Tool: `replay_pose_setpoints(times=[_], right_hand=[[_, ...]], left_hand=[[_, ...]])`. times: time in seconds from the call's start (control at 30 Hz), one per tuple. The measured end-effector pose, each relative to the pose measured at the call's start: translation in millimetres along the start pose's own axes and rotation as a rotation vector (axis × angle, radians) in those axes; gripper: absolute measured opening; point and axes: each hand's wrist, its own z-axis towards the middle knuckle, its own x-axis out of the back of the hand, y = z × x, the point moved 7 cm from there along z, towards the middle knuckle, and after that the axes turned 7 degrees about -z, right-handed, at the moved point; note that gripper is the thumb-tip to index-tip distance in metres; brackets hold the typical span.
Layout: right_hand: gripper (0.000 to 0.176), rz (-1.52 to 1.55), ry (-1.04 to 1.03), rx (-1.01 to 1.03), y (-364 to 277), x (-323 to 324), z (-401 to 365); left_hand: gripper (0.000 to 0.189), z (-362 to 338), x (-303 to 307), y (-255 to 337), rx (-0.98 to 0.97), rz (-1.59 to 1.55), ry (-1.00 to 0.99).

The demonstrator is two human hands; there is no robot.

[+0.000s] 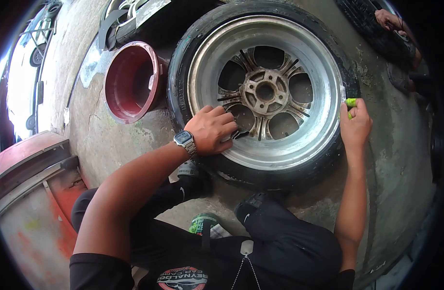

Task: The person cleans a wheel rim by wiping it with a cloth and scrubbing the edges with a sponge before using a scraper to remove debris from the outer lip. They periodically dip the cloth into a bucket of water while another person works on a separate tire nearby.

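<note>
A car wheel lies flat on the floor, its silvery alloy rim (323,63) inside a black tire (178,63). Dark grime covers the hub (266,91) and spokes. My left hand (210,129), with a metal watch on the wrist, is curled at the near-left inside of the rim. A small greyish thing shows under its fingers, too hidden to name. At the rim's right edge, my right hand (356,123) is closed around a small lime-green piece (351,102), whose kind I cannot make out.
A dark red bucket (130,82) stands left of the wheel. Behind it is another wheel (130,21). A green-labelled can (203,224) sits between my legs. A red panel (33,159) is at left. At upper right, another person's hand (390,20) is by a tire (364,29).
</note>
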Motion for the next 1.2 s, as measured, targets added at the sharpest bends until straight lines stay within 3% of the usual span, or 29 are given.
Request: replay_pose_setpoints(times=[0.4, 0.5, 0.8, 1.0, 1.1, 1.2], right_hand=[[0.021, -0.058, 0.059, 0.005, -2, -2, 1], [0.02, 0.059, 0.004, -0.008, -3, -8, 12], [0.019, 0.04, -0.025, -0.077, -3, -13, 7], [0.023, 0.403, -0.172, -0.287, 29, -29, -17], [0.024, 0.646, -0.196, -0.387, 13, -30, -1], [0.027, 0.673, -0.216, -0.422, 16, -35, -13]], left_hand=[[0.039, 0, 0, -1, -0.008, -0.014, 0.013], [0.04, 0, -1, -1, 0.003, -0.018, -0.009], [0.039, -1, -1, 0, 0.008, -0.003, -0.027], [0.04, -1, 1, 0, -0.004, -0.005, 0.001], [0.04, 0, 0, 0, 0.002, -0.024, -0.001], [0.04, -2, 2, 2, -0.011, -0.004, 0.006]])
